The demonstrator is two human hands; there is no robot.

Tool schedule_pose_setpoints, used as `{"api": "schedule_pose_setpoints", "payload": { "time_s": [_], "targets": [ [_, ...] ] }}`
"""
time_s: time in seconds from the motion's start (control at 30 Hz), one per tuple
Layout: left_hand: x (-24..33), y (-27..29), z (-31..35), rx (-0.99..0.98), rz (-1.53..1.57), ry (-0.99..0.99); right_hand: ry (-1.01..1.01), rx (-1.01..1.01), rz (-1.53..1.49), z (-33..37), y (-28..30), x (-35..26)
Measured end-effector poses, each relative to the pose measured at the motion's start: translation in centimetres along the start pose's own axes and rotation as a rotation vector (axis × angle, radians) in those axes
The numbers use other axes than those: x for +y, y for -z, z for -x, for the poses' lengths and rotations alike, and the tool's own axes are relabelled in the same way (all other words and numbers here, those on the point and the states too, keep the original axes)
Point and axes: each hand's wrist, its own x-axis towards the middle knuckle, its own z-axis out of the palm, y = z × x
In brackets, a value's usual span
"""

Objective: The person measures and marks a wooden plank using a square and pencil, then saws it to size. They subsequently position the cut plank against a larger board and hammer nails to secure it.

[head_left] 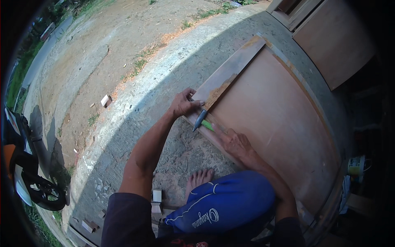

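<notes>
Strips [236, 66] are already edging the panel [271, 111]; what's left isn't showing. The right hand [236, 143] is clasping the hammer [200, 120]; the left hand [186, 103] is touching the strips, any finger pinch unclear.

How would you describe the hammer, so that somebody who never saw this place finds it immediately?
Find the large wooden panel across the picture's right half. Near its leftmost corner, between the left hand and the right hand, is the hammer, gripped by the right hand. Its bright green handle and dark metal head set it apart from the brown panel.
</notes>
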Motion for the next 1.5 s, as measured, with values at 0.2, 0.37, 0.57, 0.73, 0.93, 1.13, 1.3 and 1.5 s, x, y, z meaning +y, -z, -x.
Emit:
{"api": "schedule_pose_setpoints", "payload": {
  "time_s": [0.2, 0.37, 0.57, 0.73, 0.93, 1.13, 1.3, 1.5],
  "targets": [
    [-0.3, 0.7, 0.4, 0.019, 0.046, 0.028, -0.021, -0.131, -0.037, -2.1, 2.2, -0.7],
    [-0.3, -0.6, 0.2, 0.056, 0.003, -0.018, -0.079, 0.251, -0.374, -0.7, 0.1, -1.1],
    [-0.2, 0.4, 0.2, 0.177, -0.043, 0.049, -0.249, 0.264, -0.545, -1.2, 0.8, -2.5],
    [0.7, 0.2, 0.1, 0.043, 0.067, 0.13, 0.105, 0.47, -0.234, -0.3, 1.4, -1.1],
    [0.7, 0.6, 1.2, 0.057, -0.072, 0.118, 0.235, 0.016, 0.001, 0.5, 1.5, 0.3],
    [1.0, 0.4, 1.0, 0.052, 0.001, 0.1, -0.029, -0.092, 0.147, -2.2, 2.6, 2.2],
    [0.9, 0.8, 1.1, 0.061, -0.054, 0.112, 0.258, -0.031, 0.029, -0.6, 1.2, -1.7],
    [0.7, -0.3, 0.1, 0.079, -0.068, 0.078, -0.074, -0.053, -0.001, -1.4, 1.1, 1.5]
  ]
}}
